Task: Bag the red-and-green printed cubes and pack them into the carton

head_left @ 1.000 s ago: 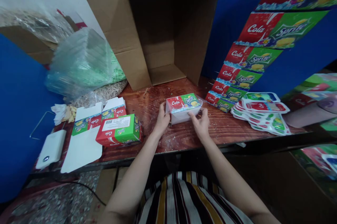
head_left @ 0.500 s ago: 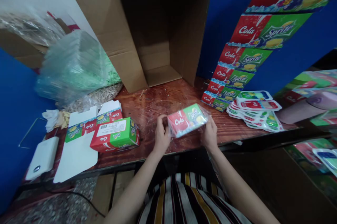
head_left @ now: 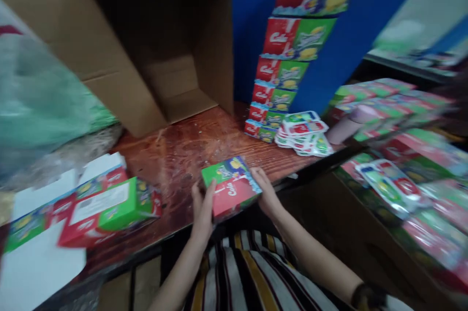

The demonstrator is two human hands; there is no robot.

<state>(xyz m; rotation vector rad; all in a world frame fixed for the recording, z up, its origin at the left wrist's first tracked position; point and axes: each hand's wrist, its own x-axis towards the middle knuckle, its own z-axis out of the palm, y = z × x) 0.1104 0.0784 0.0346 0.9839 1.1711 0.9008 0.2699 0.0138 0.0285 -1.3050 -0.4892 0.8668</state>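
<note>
A small red and green Cola/Sprite box (head_left: 230, 186) wrapped in clear film sits between my hands at the near edge of the wooden table (head_left: 190, 145). My left hand (head_left: 203, 208) grips its left side with closed fingers. My right hand (head_left: 266, 192) holds its right side. The box is turned so its green end points away from me. The picture is smeared by motion.
A big open cardboard carton (head_left: 153, 52) lies on its side at the back. A tall stack of the same boxes (head_left: 288, 62) leans on the blue wall, with flat packets (head_left: 303, 133) beside it. Another box (head_left: 113, 206) and unfolded blanks (head_left: 54, 204) lie left. More boxes (head_left: 402, 155) fill the right.
The box has been turned about a quarter turn and drawn nearer to me at the table edge. The camera has swung to the right.
</note>
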